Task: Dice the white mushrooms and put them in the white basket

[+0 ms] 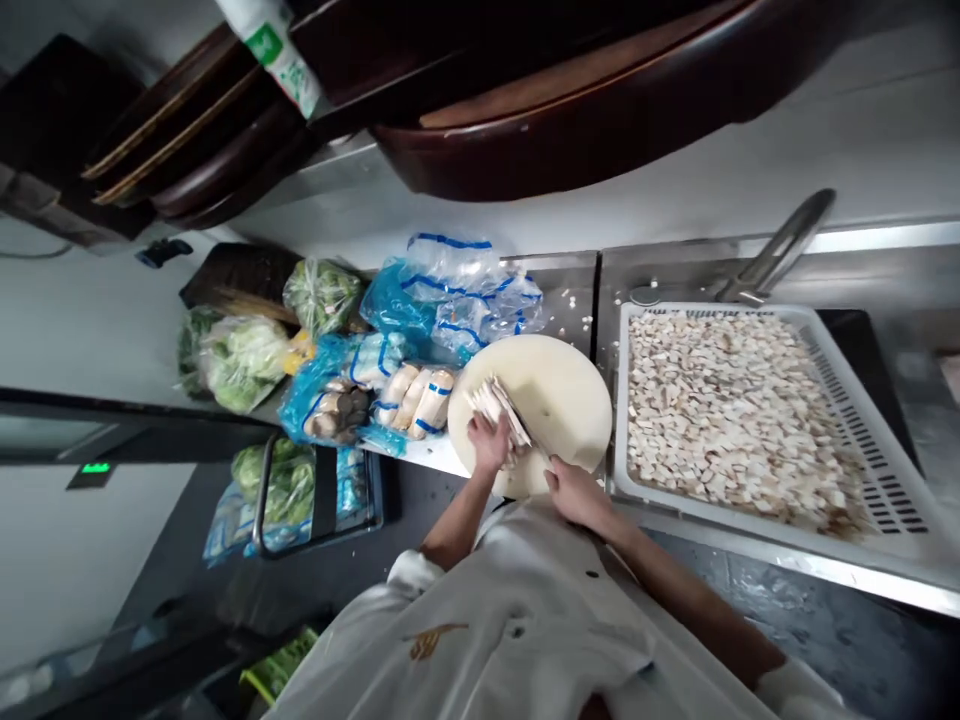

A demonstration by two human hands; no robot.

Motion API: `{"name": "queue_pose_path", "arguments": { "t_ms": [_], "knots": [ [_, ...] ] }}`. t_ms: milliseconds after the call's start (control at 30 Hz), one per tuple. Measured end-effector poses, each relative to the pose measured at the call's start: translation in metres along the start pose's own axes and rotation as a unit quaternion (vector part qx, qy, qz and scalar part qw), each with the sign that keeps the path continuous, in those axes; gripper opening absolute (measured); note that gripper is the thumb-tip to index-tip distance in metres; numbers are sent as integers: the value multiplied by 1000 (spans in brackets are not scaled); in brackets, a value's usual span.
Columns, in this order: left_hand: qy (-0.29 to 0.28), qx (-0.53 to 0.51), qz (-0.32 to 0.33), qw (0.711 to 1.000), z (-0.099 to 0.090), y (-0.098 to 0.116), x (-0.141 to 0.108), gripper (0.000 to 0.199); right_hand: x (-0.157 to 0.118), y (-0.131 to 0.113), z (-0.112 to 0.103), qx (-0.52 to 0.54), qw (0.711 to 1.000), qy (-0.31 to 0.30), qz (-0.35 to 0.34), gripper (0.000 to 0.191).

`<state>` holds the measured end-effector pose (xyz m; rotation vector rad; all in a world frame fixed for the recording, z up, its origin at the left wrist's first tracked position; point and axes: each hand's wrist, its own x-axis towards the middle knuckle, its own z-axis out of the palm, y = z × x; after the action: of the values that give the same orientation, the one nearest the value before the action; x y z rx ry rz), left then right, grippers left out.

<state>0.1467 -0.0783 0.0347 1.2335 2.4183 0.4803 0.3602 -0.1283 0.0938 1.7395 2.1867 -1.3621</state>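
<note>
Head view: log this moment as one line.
left hand: on sliced pieces | right hand: grips knife | cutting board: round, beneath sliced pieces | white tray: right of board, holds chopped pieces

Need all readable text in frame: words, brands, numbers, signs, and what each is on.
None legible.
White container, top: green-and-white label, too blurred to read.
Green-lit sign, left wall: too small to read.
White jacket: gold emblem, no letters I can make out.
</note>
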Motion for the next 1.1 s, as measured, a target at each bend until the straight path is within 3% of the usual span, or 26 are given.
{"name": "queue_pose_path", "arguments": {
  "t_ms": [100,200,300,433,567,667,800,933,1100],
  "knots": [
    [-8,13,18,1000,22,28,-2,97,2,21,-1,69,997,13,3,26],
    [-78,71,88,990,27,47,7,120,3,42,-5,85,991,85,56,27],
    [-164,146,183,958,11,53,30,125,4,49,-8,75,986,116,98,26],
    [-251,238,321,882,-29,44,75,118,5,40,-11,31,985,121,119,28],
    [-243,273,388,846,-45,35,95,124,2,26,-17,-33,982,135,131,28],
    [-225,254,405,849,-35,36,88,124,0,12,-27,-68,980,133,132,33],
    [-189,222,434,852,-23,40,77,105,16,-18,-43,-106,979,127,117,39],
    [-186,200,448,851,-27,37,81,103,43,-45,-54,-139,975,91,150,38],
    [-195,176,457,850,-33,23,90,102,46,-52,-55,-171,968,123,134,42]
  ]
}}
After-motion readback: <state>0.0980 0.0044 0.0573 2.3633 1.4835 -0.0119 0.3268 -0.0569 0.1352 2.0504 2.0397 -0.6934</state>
